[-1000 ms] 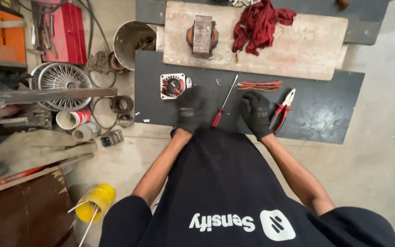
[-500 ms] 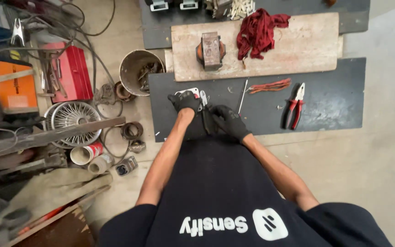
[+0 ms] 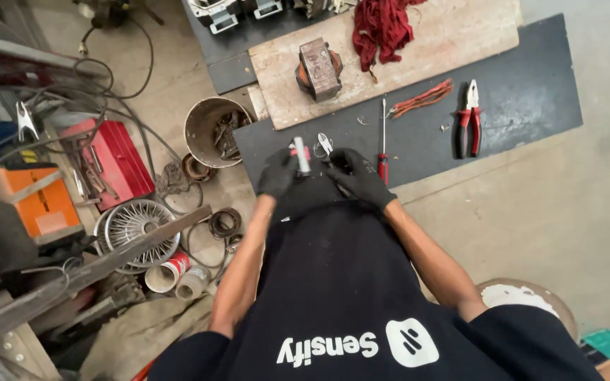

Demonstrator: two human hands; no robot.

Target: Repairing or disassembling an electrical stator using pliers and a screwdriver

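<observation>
Both my hands wear black gloves and meet over the near edge of a dark mat (image 3: 503, 77). My left hand (image 3: 277, 175) grips a small silver and red motor part (image 3: 301, 152), turned on its edge. My right hand (image 3: 359, 178) is curled right beside it, its fingertips closed on a small silver metal piece (image 3: 325, 144). A red-handled screwdriver (image 3: 383, 144) lies on the mat just right of my right hand.
Red-handled pliers (image 3: 469, 116) and a bundle of red wires (image 3: 425, 97) lie further right on the mat. A transformer (image 3: 319, 67) and red rag (image 3: 383, 25) sit on a wooden board (image 3: 460, 35). A bucket (image 3: 202, 130), red toolbox (image 3: 111, 159), orange box (image 3: 33, 204) and wire fan guard (image 3: 135, 229) crowd the floor at left.
My hands moved left from the screwdriver and pliers to the small motor part, which lay flat on the mat. The part is now lifted and turned on edge.
</observation>
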